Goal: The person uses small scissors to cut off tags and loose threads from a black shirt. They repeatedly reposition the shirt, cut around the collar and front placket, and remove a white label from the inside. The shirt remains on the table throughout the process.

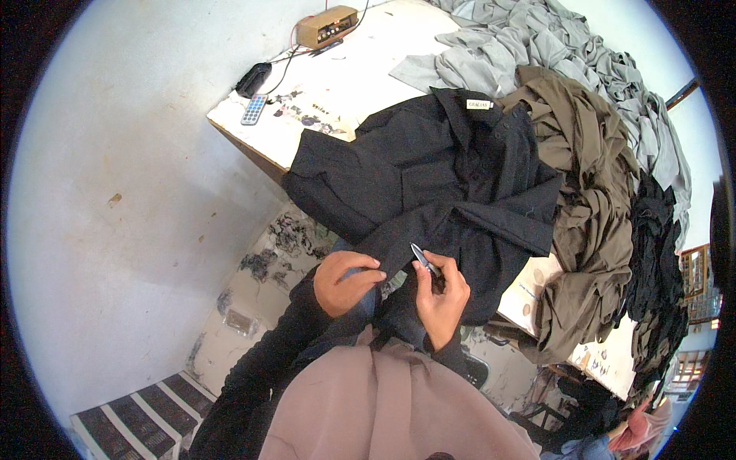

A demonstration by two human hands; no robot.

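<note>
While I watch from the head camera, the biggest thing before me is the pale, paint-stained worktop (360,73), which carries a long heap of grey cloth garments (537,46), a pile of olive-brown garments (590,199) and a smaller pile of black ones (655,253) along its right side. Spread across the near edge of the worktop and hanging down toward me lies a black collared shirt (429,176) with a small white neck label. My left hand (345,282) pinches a fold of the shirt's hem, fingers closed on the cloth. My right hand (442,295) sits just beside it, fingers gripping a small silver thread clipper (422,259) whose tip rests against the dark fabric. At the far corner of the worktop stand a small tan box-shaped radio (328,26), a black case (253,78) and a grey remote control (254,110).
</note>
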